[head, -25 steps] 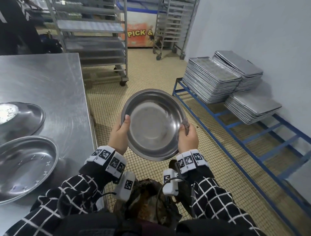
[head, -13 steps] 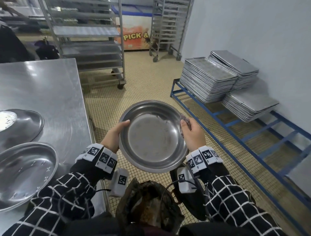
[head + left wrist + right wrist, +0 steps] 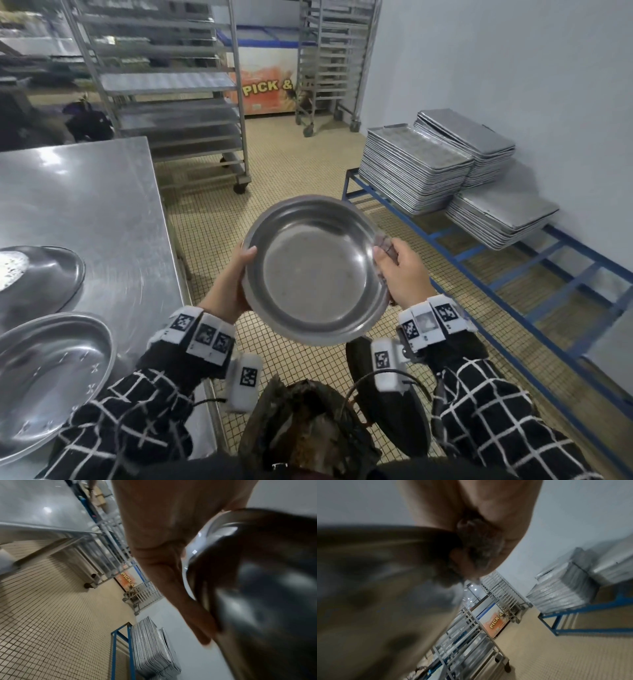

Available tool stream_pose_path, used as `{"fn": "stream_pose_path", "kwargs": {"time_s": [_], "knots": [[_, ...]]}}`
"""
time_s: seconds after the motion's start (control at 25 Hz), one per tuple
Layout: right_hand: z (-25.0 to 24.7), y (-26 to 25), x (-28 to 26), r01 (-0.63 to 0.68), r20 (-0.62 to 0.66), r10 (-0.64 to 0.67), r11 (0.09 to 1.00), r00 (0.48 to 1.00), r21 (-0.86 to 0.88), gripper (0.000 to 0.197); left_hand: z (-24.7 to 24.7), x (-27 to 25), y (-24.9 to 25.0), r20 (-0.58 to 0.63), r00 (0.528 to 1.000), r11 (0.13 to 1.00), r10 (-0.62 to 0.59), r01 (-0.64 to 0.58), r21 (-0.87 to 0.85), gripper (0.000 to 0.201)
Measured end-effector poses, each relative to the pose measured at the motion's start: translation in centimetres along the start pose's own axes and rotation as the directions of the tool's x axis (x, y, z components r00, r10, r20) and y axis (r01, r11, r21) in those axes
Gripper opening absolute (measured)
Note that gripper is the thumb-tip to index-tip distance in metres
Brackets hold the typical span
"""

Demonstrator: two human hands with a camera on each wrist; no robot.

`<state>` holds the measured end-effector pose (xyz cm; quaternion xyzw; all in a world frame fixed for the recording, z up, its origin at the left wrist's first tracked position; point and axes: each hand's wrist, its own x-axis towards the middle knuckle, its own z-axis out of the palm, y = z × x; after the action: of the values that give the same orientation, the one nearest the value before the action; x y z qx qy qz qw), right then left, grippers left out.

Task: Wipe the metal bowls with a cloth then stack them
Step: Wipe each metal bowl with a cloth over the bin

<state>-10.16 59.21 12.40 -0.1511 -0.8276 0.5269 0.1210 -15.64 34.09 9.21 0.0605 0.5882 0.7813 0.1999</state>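
Observation:
I hold a round metal bowl (image 3: pixel 315 270) in the air over the tiled floor, its inside turned toward me. My left hand (image 3: pixel 236 277) grips its left rim, thumb over the edge and fingers (image 3: pixel 193 615) under the bowl's outside (image 3: pixel 265 601). My right hand (image 3: pixel 400 270) pinches a grey cloth (image 3: pixel 383 245) against the right rim; in the right wrist view the dark cloth (image 3: pixel 477 545) is bunched in the hand against the bowl (image 3: pixel 376 588). Two more metal bowls lie on the steel table (image 3: pixel 85 205): one near me (image 3: pixel 44 377), one further back (image 3: pixel 37 277).
The steel table fills the left. A blue floor rack (image 3: pixel 513 260) at the right carries stacks of metal trays (image 3: pixel 411 171). Wheeled tray trolleys (image 3: pixel 178 113) stand at the back. A dark bag (image 3: pixel 305 428) hangs low in front of me.
The bowl has swung slightly rightward and its rim has turned in my hands. My right hand with the cloth has slid further up along the right rim. The view has dropped a little.

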Motion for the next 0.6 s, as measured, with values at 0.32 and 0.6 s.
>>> {"fn": "stream_pose_path", "kwargs": {"time_s": [0.32, 0.6], "knots": [[2.8, -0.5, -1.5, -0.074, -0.054, 0.084, 0.982, 0.995, 0.173, 0.012, 2.1, -0.7, 0.4, -0.248, 0.968, 0.997, 0.047, -0.031, 0.069, 0.031], [4.0, 0.2, -1.1, -0.085, -0.275, 0.152, 0.967, 0.949, 0.239, 0.011, 2.7, 0.0, -1.5, -0.043, 0.993, 0.945, -0.107, 0.115, 0.305, 0.044]]}}
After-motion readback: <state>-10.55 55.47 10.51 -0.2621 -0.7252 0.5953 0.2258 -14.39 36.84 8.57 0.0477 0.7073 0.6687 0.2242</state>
